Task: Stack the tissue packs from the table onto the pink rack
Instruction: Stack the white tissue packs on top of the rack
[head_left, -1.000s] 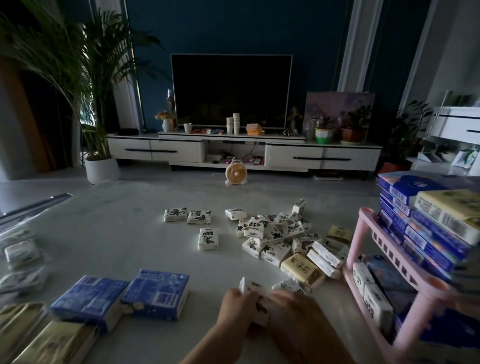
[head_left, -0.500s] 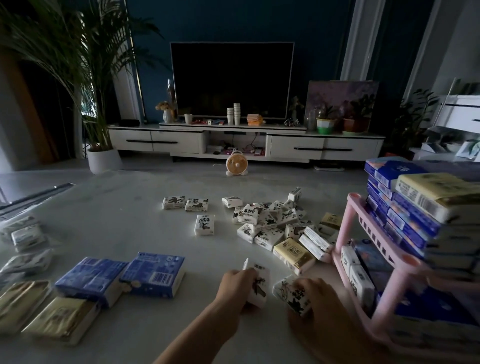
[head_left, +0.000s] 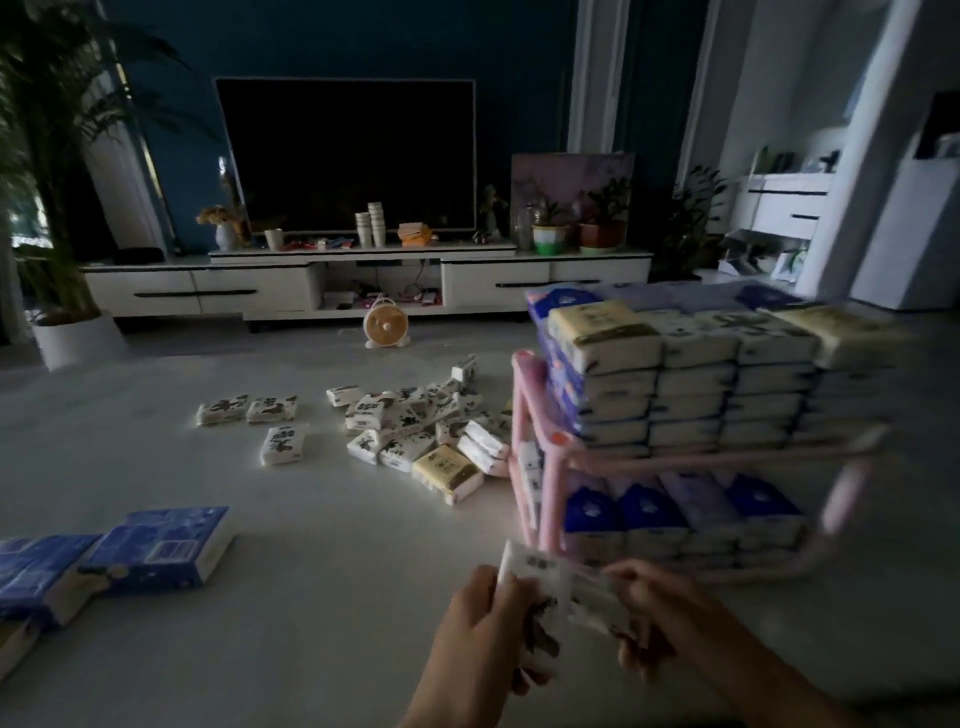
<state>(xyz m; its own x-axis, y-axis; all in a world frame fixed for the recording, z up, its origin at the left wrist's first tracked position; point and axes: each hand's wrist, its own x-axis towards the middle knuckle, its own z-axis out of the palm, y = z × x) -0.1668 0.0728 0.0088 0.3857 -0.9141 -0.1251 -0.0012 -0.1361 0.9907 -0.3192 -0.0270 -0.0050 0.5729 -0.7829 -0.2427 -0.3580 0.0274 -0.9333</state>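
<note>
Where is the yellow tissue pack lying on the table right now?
Head view, right of centre: the yellow pack lies at the near edge of the pile of white packs, just left of the pink rack.

Loose tissue packs (head_left: 415, 431) lie on the table (head_left: 311, 545), left of the rack (head_left: 540, 467).

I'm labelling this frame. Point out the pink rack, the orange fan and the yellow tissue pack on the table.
pink rack (head_left: 551, 499), head view, front left post.
orange fan (head_left: 383, 325), head view, round face centre.
yellow tissue pack (head_left: 447, 469), head view, top face.
</note>
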